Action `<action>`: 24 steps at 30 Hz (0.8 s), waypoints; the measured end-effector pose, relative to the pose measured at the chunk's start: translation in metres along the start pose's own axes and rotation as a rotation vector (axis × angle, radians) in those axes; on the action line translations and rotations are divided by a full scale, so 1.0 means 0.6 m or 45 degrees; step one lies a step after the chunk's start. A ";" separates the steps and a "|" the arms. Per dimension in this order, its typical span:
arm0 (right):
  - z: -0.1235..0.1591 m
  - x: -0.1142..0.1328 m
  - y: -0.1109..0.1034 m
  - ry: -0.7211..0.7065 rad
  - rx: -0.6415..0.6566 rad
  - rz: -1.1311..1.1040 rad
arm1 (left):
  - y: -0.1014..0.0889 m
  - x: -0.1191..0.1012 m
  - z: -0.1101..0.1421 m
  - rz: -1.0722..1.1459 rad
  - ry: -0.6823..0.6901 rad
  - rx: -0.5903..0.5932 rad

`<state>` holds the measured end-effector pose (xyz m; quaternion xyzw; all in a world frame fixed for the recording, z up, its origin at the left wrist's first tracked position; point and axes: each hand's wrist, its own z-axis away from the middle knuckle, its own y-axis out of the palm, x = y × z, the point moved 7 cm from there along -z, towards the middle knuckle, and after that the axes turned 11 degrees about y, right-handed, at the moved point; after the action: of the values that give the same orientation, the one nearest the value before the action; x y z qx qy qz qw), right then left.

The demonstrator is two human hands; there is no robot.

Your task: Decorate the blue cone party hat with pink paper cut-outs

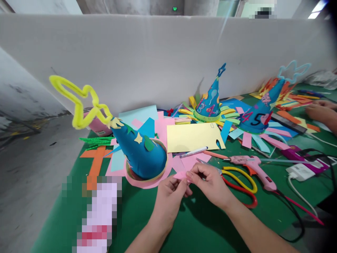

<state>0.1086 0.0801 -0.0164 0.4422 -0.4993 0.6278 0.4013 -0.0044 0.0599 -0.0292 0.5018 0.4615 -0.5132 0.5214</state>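
Both my hands pinch a small pink paper piece over the green table. My left hand holds it from below left, fingers closed. My right hand grips it from the right, fingers pinched. Just left of my hands lies a blue cone hat on its side on a pink paper ring, with a yellow pipe-cleaner star at its tip. Scissors with yellow and red handles lie right beside my right hand.
A pink glue gun, a pen and a yellow sheet lie beyond my hands. Two more decorated blue cone hats stand at the back among paper scraps. Another person's hand is at the far right. A white wall board stands behind.
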 end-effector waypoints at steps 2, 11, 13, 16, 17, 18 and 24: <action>-0.004 -0.004 -0.003 0.020 0.030 -0.058 | -0.002 -0.002 -0.001 0.005 0.003 -0.019; 0.001 0.009 -0.002 0.029 -0.015 -0.154 | -0.004 -0.008 0.005 0.103 -0.007 -0.090; 0.003 0.015 0.001 -0.004 -0.049 -0.118 | -0.006 -0.009 0.007 0.114 -0.011 -0.107; 0.006 0.021 0.003 -0.036 -0.038 -0.090 | -0.008 -0.009 0.009 0.118 -0.010 -0.134; 0.006 0.022 0.004 -0.035 -0.021 -0.095 | -0.009 -0.009 0.010 0.112 -0.009 -0.138; 0.007 0.021 0.006 -0.031 -0.001 -0.102 | -0.009 -0.008 0.010 0.104 -0.008 -0.139; 0.013 0.028 -0.001 -0.082 -0.077 0.003 | -0.006 -0.010 0.008 0.092 -0.009 -0.065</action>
<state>0.1057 0.0734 0.0006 0.4492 -0.5313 0.5982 0.3976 -0.0083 0.0554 -0.0229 0.5028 0.4544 -0.4838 0.5538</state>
